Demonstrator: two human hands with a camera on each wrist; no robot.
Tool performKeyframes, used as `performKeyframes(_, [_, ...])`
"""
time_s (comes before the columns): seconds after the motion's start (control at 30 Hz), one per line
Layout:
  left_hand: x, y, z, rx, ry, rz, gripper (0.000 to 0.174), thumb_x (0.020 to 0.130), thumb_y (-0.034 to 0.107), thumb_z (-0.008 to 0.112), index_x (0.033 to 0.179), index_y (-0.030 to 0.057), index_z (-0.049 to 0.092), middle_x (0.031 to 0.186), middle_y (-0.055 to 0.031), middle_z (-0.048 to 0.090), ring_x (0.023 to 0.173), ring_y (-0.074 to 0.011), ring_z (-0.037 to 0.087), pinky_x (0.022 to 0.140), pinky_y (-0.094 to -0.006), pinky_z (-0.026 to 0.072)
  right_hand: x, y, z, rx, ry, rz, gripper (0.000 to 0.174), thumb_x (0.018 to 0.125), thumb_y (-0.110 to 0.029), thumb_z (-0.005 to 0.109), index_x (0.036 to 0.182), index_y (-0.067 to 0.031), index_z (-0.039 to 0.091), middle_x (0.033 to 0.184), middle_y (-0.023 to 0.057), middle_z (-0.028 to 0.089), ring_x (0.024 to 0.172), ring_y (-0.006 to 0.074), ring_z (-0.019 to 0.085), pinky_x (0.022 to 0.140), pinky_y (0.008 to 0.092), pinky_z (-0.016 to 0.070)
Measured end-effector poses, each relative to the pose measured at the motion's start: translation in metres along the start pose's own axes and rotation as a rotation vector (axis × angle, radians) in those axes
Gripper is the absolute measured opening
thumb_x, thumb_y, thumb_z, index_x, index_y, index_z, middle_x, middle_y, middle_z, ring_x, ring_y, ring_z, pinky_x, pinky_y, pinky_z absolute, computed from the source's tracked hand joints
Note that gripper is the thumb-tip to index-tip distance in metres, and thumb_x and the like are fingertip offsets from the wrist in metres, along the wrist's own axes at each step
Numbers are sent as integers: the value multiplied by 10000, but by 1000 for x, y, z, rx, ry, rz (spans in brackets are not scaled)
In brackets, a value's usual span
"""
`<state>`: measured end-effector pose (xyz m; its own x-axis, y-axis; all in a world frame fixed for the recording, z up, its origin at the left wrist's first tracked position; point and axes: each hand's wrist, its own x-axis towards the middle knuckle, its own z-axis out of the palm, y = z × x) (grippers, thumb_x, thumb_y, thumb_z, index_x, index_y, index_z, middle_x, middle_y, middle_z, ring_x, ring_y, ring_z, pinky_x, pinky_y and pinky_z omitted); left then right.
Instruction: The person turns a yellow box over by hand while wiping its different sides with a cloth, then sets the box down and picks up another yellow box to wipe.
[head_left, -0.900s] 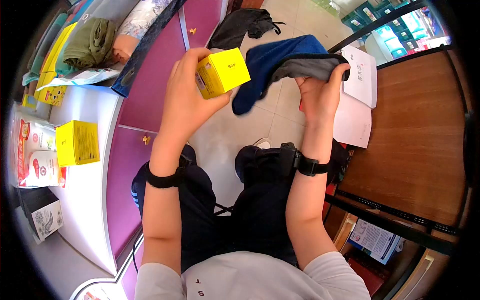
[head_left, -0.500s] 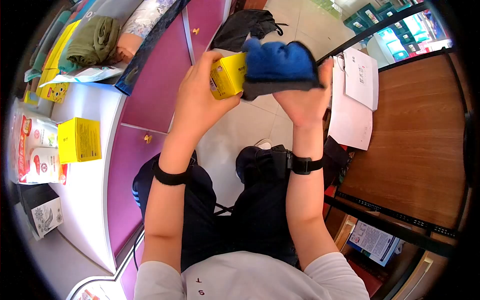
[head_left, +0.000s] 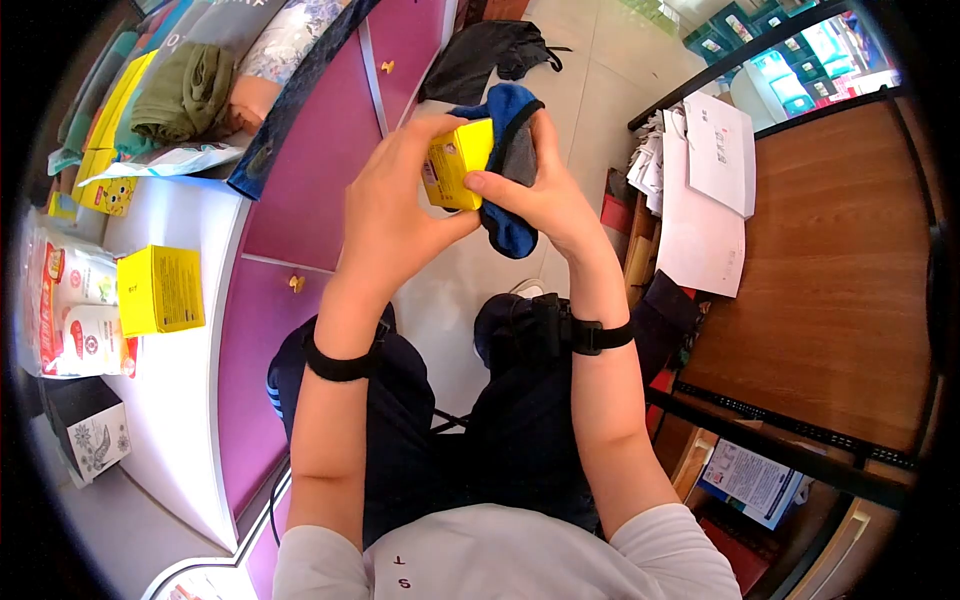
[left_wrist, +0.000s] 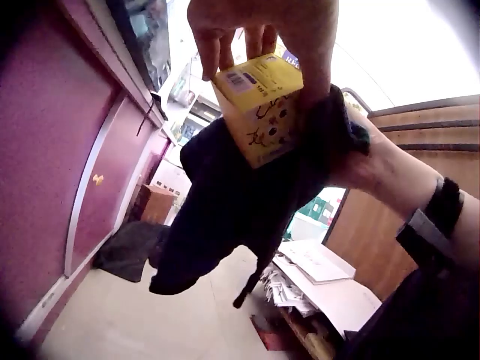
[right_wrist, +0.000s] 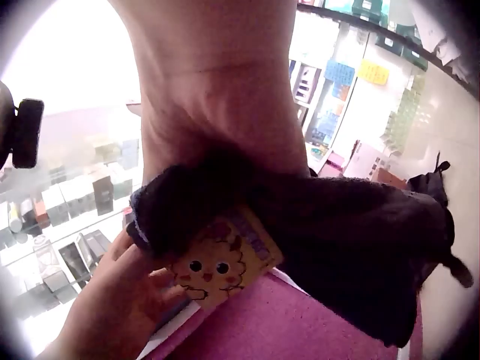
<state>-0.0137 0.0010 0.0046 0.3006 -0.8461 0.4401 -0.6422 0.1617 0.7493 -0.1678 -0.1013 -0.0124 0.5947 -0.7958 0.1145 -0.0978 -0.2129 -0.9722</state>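
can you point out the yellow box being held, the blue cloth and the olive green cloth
Held yellow box (head_left: 472, 148): head view, on its upper face
Blue cloth (head_left: 513, 238): head view, on its lower blue end
Olive green cloth (head_left: 178, 98): head view, on the middle of its folded bundle

Left forearm and right forearm reaching forward; left hand curled in grip; right hand gripping beside it, thumb pointing left.

Yellow box — blue-and-grey cloth
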Motion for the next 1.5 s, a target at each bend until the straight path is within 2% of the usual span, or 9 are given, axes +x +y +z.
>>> performKeyframes(0.17, [0,6,6,-7,-20,54,626,617,45,770,1204,94,559,1173,-83,636,1149,-241,608,1022,-361,455,-2,-2,3,3,117,98,1002,722,-411,846,1421,66,311,1276,192,544,1182,239,530,1004,341,431])
performKeyframes(0.53, [2,0,2,-38,-63,70,661,625,21,772,1243,71,543,1210,-107,602,1159,-278,588,1020,-363,446,10,-2,16,369,196,73,399,967,-391,607,1124,-27,562,942,-6,587,831,76,532,753,236,461])
performKeyframes(0.83, [-1,-1,6,57,-30,112,673,599,39,811,1238,53,600,1179,-124,601,1088,-294,615,923,-368,497,12,14,10,-281,523,-49,450,894,-395,698,980,37,605,709,173,602,643,204,590,627,350,476])
performKeyframes(1.07, [4,-5,-3,193,20,164,671,601,136,851,1226,59,617,1154,-129,628,1127,-307,581,962,-395,467,14,3,-11,-215,751,-319,371,897,-351,716,903,3,603,742,77,637,642,143,540,585,321,444])
performKeyframes(1.13, [6,-9,-7,204,12,169,676,598,160,858,1222,61,620,1160,-130,631,1143,-311,568,978,-405,454,11,-4,-27,33,766,-237,403,945,-368,659,1074,10,603,927,46,657,828,124,602,755,276,490])
performKeyframes(1.23, [6,-12,-7,187,-11,197,686,588,179,865,1219,61,624,1176,-130,634,1164,-315,552,1000,-418,437,1,-1,-38,586,303,-135,501,975,-349,609,1320,-16,466,1135,78,618,1007,161,610,888,304,486])
performKeyframes(1.27, [5,-12,-6,163,-33,223,691,581,174,864,1220,59,626,1187,-130,633,1171,-317,549,1007,-422,432,-5,24,-51,229,162,62,614,938,-367,658,1382,-12,427,1219,98,594,1116,195,586,974,322,454])
performKeyframes(1.33, [6,-9,-5,128,-58,216,698,574,167,862,1222,60,627,1193,-131,632,1172,-316,549,1009,-420,431,-10,10,-37,-269,-156,-273,749,881,-362,727,1441,-16,371,1308,114,549,1220,205,523,1041,329,405])
performKeyframes(1.5, [4,-14,-9,66,-134,186,714,558,140,852,1231,62,626,1197,-131,631,1173,-311,551,1017,-418,426,-9,-2,-35,19,-340,6,810,798,-298,813,1437,-26,397,1337,77,524,1241,174,470,1060,315,366])
